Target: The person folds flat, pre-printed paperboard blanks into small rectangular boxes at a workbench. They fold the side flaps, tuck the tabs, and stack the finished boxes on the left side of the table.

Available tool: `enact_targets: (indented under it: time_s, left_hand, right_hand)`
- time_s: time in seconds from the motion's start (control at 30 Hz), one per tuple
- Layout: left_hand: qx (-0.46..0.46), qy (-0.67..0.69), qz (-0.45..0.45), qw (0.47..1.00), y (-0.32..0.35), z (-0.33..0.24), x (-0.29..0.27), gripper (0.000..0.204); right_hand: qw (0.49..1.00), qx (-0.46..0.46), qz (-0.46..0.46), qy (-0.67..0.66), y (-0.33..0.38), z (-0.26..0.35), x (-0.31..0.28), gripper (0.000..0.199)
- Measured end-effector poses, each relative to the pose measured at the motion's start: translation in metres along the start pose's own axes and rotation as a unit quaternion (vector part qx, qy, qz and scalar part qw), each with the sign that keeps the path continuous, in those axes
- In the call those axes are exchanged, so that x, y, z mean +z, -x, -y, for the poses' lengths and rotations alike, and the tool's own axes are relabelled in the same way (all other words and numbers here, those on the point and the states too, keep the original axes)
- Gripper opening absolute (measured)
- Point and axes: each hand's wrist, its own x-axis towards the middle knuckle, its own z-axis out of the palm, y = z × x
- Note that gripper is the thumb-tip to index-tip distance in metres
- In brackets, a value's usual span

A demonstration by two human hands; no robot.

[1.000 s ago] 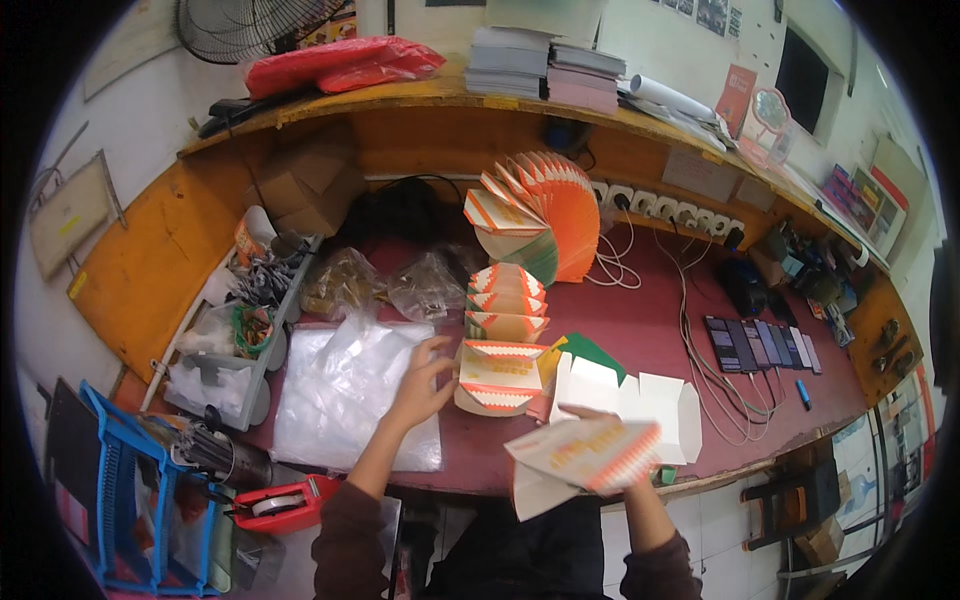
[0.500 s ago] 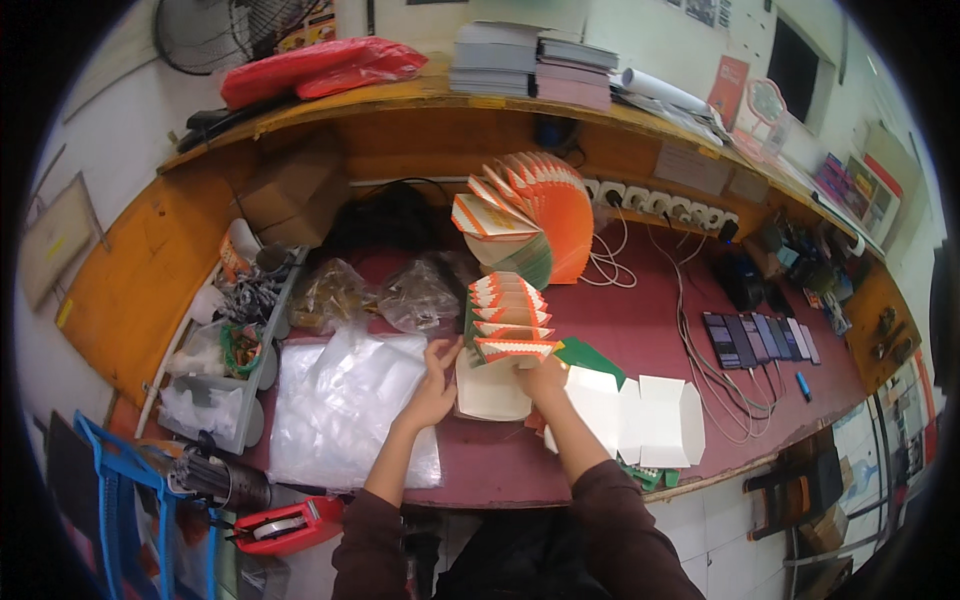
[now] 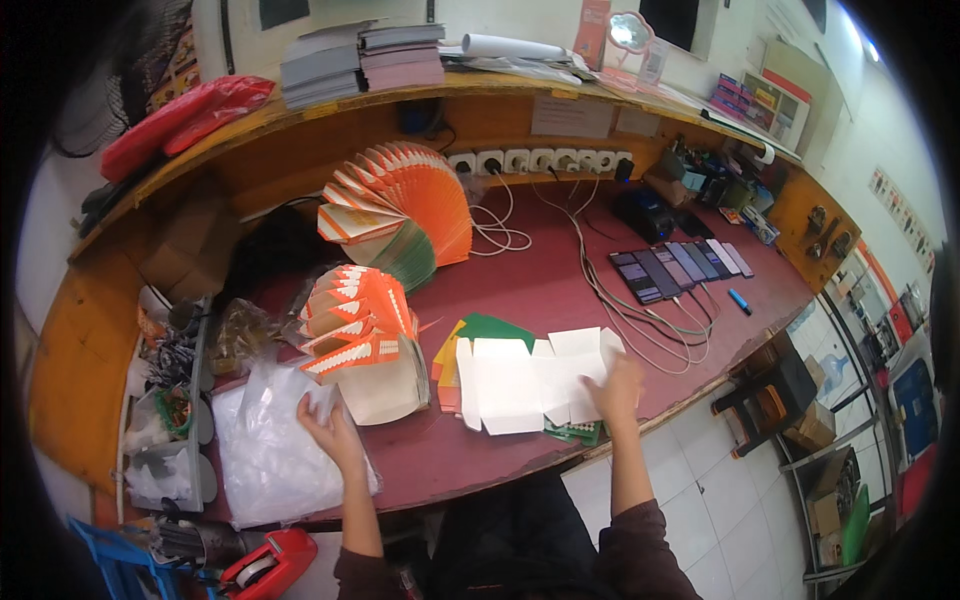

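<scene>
Left hand flat on plastic bags; right hand flat on white carton blanks, grips open

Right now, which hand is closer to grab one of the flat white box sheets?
The right hand. It already rests on the flat white box sheets near the desk's front edge. The left hand is further off, on the clear plastic bags beside the orange folded boxes.
</scene>
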Motion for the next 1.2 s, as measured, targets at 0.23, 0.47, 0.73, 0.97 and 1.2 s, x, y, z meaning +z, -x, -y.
enact_targets:
  time_s: [0.23,0.47,0.73,0.97,1.2]
  left_hand:
    - [0.407,0.000,0.456,0.791,0.125,-0.053,0.072,0.028]
    - [0.286,-0.158,0.628,0.706,0.139,-0.036,0.145,0.035]
    - [-0.014,0.108,0.610,0.785,0.152,-0.091,0.145,0.037]
    - [-0.049,0.263,0.464,0.844,0.124,-0.142,0.110,0.022]
    - [0.243,0.166,0.324,0.899,0.132,-0.183,0.087,0.011]
  right_hand:
    - [0.985,-0.064,-0.130,0.089,0.014,-0.075,0.038,0.059]
    - [0.949,0.122,0.002,-0.291,-0.006,-0.052,-0.006,0.019]
    - [0.942,-0.229,-0.071,-0.233,0.056,0.048,-0.037,0.027]
    - [0.869,-0.299,-0.179,-0.352,0.064,0.052,-0.070,0.019]
    - [0.863,-0.261,-0.212,-0.378,0.087,0.070,-0.109,0.011]
